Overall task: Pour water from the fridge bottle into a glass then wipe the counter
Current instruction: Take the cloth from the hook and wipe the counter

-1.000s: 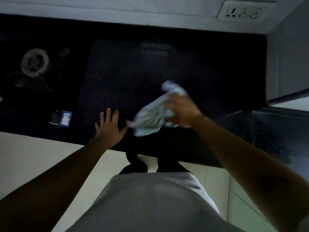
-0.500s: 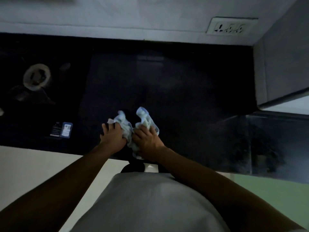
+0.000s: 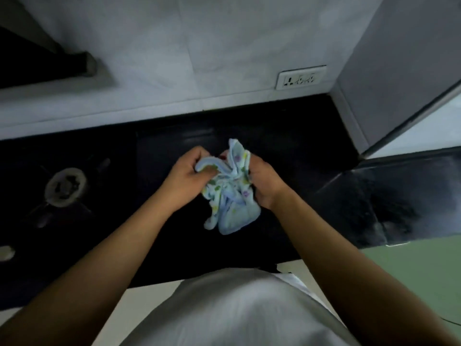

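Observation:
A light blue cloth [image 3: 230,196] with small coloured prints is bunched up between both hands, over the black counter [image 3: 287,136]. My left hand [image 3: 185,179] grips its left upper fold. My right hand [image 3: 263,182] grips its right side. The cloth's lower end hangs loose towards me, just above or on the counter; I cannot tell which. No bottle or glass is in view.
A gas stove burner [image 3: 66,187] sits in the dark cooktop at the left. A white wall socket [image 3: 300,77] is on the tiled wall behind. A grey fridge side [image 3: 399,71] stands at the right. The counter's front edge is close to my body.
One second ago only my right hand held the cloth while my left lay flat on the counter. Both hands now grip the cloth, farther from the front edge. The view has tilted upward.

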Demonstrator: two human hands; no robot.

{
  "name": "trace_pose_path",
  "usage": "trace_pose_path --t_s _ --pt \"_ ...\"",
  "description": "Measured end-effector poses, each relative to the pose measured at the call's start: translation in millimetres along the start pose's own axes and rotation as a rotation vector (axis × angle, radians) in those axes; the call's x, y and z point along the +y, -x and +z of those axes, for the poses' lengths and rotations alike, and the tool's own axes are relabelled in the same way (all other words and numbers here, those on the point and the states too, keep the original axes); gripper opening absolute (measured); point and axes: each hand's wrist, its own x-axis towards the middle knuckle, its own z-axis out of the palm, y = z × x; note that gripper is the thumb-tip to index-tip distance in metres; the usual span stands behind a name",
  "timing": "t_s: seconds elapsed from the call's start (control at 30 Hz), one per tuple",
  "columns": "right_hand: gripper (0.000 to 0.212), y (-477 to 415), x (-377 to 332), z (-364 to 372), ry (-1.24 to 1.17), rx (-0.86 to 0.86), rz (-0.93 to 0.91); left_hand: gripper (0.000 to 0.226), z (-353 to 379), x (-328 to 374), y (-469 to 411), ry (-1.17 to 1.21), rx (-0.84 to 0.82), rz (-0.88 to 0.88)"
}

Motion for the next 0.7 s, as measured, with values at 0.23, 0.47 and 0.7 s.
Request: trace_pose_path --t_s 0.23,0.47,0.7 --pt "0.075 34 -90 5 0.119 -0.436 -0.166 0.028 -47 81 -26 0.016 0.015 0.151" --pt "0.031 34 -146 9 0.56 -0.046 -0.494 0.039 -67 158 -51 -0.088 0.146 0.42" --pt "0.021 38 -212 18 0.715 0.063 -0.913 0.021 -86 225 -78 -0.132 -0.042 0.435"
